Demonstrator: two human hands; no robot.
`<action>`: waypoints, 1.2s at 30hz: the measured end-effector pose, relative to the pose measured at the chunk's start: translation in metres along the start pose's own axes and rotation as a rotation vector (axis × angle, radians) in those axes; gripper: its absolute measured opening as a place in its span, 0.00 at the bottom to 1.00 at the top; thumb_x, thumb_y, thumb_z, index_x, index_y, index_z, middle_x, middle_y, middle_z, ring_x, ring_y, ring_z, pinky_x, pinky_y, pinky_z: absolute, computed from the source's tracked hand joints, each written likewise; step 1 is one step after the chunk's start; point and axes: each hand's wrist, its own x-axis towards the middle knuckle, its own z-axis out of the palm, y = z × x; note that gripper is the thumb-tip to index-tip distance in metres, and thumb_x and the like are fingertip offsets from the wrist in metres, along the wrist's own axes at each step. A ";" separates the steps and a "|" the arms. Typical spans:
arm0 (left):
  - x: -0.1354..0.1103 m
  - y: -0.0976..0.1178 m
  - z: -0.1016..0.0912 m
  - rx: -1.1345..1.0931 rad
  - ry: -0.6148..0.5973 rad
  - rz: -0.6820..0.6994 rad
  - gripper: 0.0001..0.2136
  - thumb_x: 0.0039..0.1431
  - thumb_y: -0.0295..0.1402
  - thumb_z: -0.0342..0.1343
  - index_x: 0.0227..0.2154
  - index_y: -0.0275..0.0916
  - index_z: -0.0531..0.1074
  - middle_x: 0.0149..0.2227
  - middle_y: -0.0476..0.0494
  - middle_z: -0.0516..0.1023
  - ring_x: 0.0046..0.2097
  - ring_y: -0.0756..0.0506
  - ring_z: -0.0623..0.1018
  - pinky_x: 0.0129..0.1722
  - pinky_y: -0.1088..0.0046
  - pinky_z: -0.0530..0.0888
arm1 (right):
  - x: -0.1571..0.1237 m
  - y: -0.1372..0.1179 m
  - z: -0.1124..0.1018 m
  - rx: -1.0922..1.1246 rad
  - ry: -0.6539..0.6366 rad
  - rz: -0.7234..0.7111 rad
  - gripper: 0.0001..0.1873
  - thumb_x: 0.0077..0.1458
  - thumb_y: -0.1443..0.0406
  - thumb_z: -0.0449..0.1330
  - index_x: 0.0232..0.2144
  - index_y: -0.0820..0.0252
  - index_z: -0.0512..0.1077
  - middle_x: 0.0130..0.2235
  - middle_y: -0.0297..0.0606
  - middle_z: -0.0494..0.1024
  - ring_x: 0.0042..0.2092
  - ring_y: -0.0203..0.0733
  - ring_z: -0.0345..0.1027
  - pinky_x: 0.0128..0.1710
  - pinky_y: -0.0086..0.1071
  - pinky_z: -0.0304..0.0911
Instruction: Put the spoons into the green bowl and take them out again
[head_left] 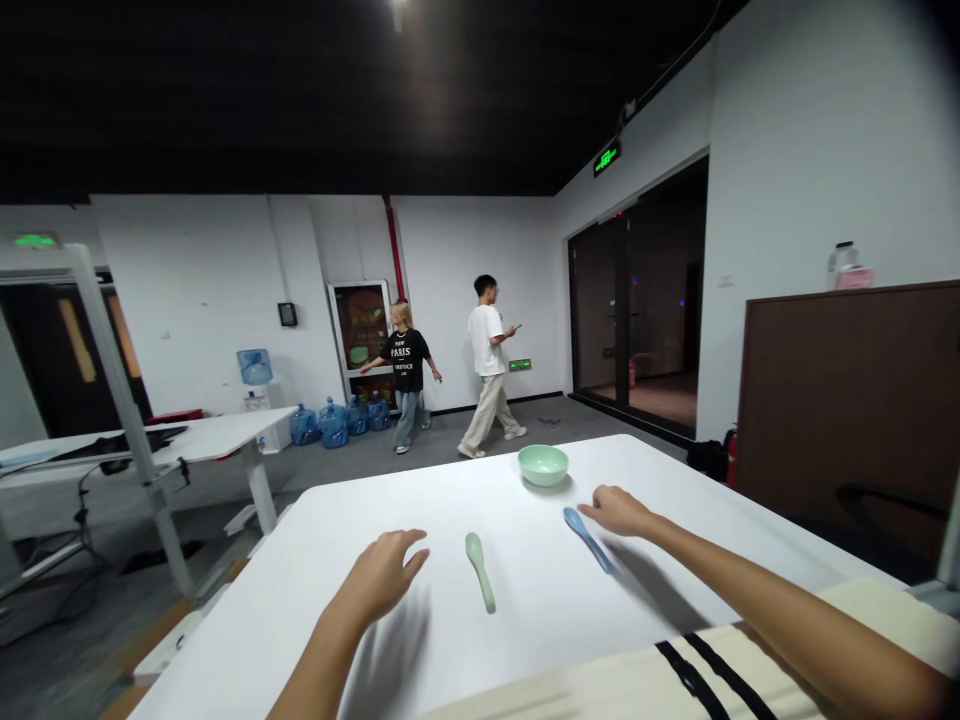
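A light green spoon (480, 575) lies on the white table (555, 630), its bowl end pointing away from me. To its left hovers my left hand (384, 578), thumb and fingers apart, with nothing in it. A blue spoon (589, 540) rests farther right at a slant. Just beside that spoon's bowl end is my right hand (621, 512), above the table with its thumb stretched out and fingers partly bent; it holds nothing. Beyond both spoons stands a mint-green bowl (543, 466) near the far edge.
Two people, one in a black shirt (406, 358) and one in a white shirt (486, 340), walk beyond the table. Blue water bottles (334, 425) stand by the wall. A second white table (232, 425) is at left, a brown partition (847, 400) at right.
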 end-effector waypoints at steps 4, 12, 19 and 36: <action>0.002 0.000 0.003 0.001 0.001 0.007 0.23 0.60 0.49 0.41 0.53 0.49 0.68 0.57 0.47 0.70 0.60 0.41 0.68 0.61 0.58 0.66 | 0.003 0.009 -0.022 0.036 0.107 -0.024 0.42 0.57 0.37 0.40 0.55 0.62 0.67 0.51 0.45 0.62 0.49 0.30 0.60 0.51 0.19 0.58; 0.006 -0.002 0.006 0.006 -0.004 0.013 0.23 0.60 0.51 0.41 0.53 0.51 0.68 0.56 0.49 0.70 0.60 0.41 0.68 0.60 0.58 0.67 | -0.006 0.038 -0.017 -0.134 0.244 -0.076 0.44 0.59 0.38 0.39 0.70 0.49 0.40 0.64 0.39 0.28 0.67 0.49 0.35 0.65 0.48 0.47; 0.009 0.003 0.008 0.010 -0.016 -0.015 0.25 0.59 0.53 0.40 0.53 0.50 0.68 0.57 0.47 0.70 0.59 0.40 0.69 0.56 0.62 0.70 | -0.002 0.059 -0.011 -0.112 0.195 -0.040 0.43 0.60 0.40 0.39 0.70 0.52 0.39 0.63 0.43 0.30 0.67 0.47 0.37 0.65 0.49 0.48; 0.007 0.003 0.007 0.002 -0.014 0.001 0.27 0.58 0.55 0.40 0.54 0.48 0.68 0.57 0.45 0.70 0.59 0.40 0.70 0.55 0.63 0.71 | 0.009 0.080 0.002 -0.040 0.094 0.199 0.37 0.57 0.43 0.46 0.56 0.65 0.66 0.51 0.48 0.61 0.52 0.32 0.60 0.58 0.24 0.58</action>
